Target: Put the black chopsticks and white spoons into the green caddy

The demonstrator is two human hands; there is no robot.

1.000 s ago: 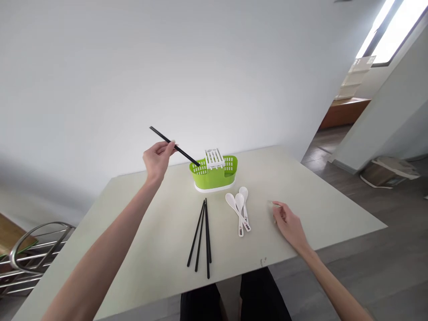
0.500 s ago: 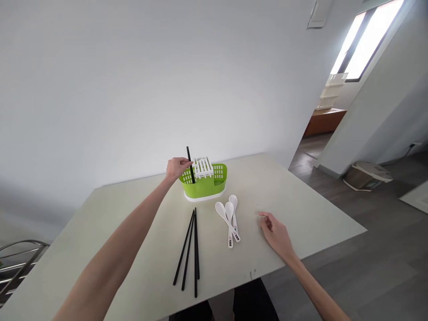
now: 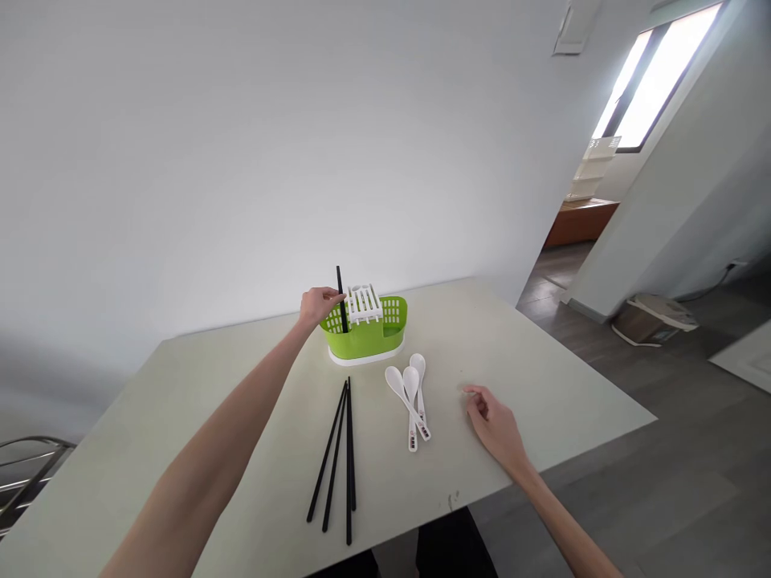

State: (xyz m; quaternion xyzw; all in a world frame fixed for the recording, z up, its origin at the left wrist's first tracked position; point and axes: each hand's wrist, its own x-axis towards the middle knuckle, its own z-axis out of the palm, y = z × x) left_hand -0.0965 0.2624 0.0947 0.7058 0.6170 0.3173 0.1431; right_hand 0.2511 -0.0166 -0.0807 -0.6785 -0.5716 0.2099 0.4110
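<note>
Chopstick [image 3: 340, 278] (poss. pair), black, near-upright in L end of green basket [image 3: 363, 348] on bench [image 3: 506, 353]: gripping upper part w/ L. hand [image 3: 316, 305], fingers closing on it. Curling R. hand [image 3: 495, 429] nr. white spoons [image 3: 410, 385]; can't tell if grip's open or shut. Prob. handling light, stiff, slightly slick; holding best above mid-length. Facing loose chopsticks [image 3: 328, 460] flat on bench, nr. side.

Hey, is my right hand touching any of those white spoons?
Apart: the head view shows bare tabletop between the right hand and the white spoons.
</note>
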